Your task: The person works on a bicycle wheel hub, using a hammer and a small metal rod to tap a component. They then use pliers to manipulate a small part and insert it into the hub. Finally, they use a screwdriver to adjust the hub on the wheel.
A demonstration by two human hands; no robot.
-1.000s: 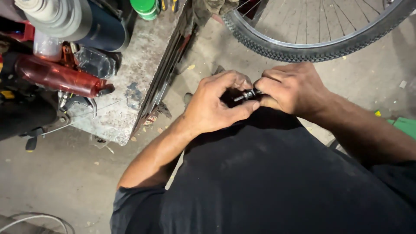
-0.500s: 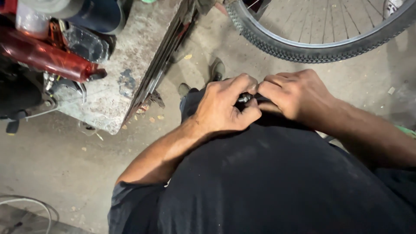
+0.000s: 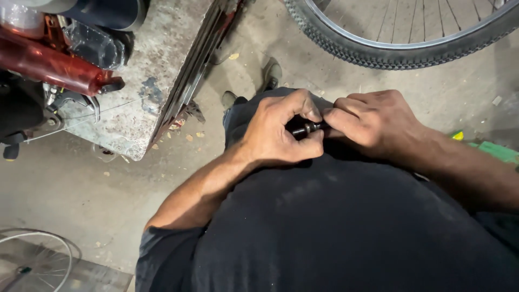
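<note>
Two hands meet over the person's lap, sharing one small dark metal part (image 3: 307, 128). The left hand (image 3: 278, 132) curls its fingers around one end; the right hand (image 3: 373, 123) pinches the other end with its fingertips. Most of the part is hidden between them, its shape hard to make out. One tyre (image 3: 378, 51) arcs above, cut off by the frame. A concrete slab (image 3: 157, 81) sits left, with open floor (image 3: 81, 189) below it.

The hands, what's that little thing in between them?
In the head view, a small dark metal part, like a short threaded axle, sits between the left hand and the right hand. Both hands pinch it with their fingertips.
</note>
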